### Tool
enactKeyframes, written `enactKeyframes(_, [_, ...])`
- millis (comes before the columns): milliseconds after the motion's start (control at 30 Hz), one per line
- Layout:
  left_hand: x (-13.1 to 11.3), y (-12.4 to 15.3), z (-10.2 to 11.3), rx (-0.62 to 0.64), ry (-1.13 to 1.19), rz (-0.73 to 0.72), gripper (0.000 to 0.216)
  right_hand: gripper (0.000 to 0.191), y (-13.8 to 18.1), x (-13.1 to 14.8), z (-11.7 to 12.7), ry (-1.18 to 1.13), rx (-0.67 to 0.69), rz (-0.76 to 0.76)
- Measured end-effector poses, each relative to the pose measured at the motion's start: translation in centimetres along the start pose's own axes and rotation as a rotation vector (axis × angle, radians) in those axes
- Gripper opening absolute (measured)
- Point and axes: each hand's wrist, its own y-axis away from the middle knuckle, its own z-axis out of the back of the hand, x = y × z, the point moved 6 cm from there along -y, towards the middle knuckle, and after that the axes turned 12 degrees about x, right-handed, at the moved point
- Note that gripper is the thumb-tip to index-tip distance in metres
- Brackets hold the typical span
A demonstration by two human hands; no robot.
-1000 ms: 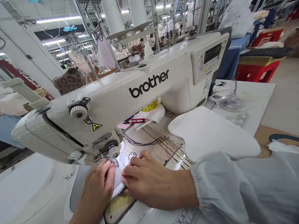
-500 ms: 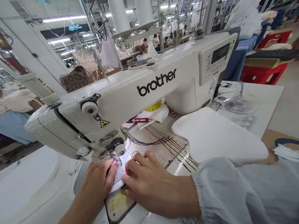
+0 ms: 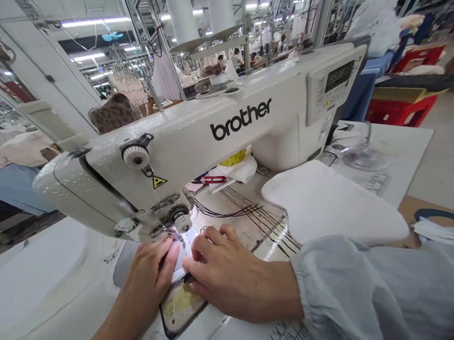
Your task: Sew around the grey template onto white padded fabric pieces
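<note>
A small white fabric piece (image 3: 178, 273) lies on the bed of a white sewing machine (image 3: 229, 124), beneath the presser foot (image 3: 178, 238). My left hand (image 3: 151, 267) presses the fabric from the left, with thumb and fingers close to the foot. On the right side, my right hand (image 3: 221, 271) has its fingers curled, thumb and fingertips at the fabric's edge. The fingertips partly cover the piece, so its full outline is hidden.
A larger white cut panel (image 3: 324, 203) lies right of the machine bed. Red thread snips (image 3: 213, 180) and a yellow item (image 3: 233, 157) sit under the machine arm. White thread cones (image 3: 182, 15) stand behind. Red stools (image 3: 401, 109) are at the far right.
The white fabric has shifted away from me under the foot, so less of it shows between my hands. Both hands keep nearly the same places. The view has moved slightly.
</note>
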Motion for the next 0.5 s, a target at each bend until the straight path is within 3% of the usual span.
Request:
enactKeyframes(300, [0.7,-0.4,0.5,-0.029,-0.012,0.033,0.035,0.024,-0.4,-0.3,0.0,-0.028,-0.01,-0.018])
enactKeyframes(500, [1.1,1.1,1.3,-0.175,0.047,-0.076,0.028,0.024,-0.3,-0.2,0.2,-0.007,-0.006,0.008])
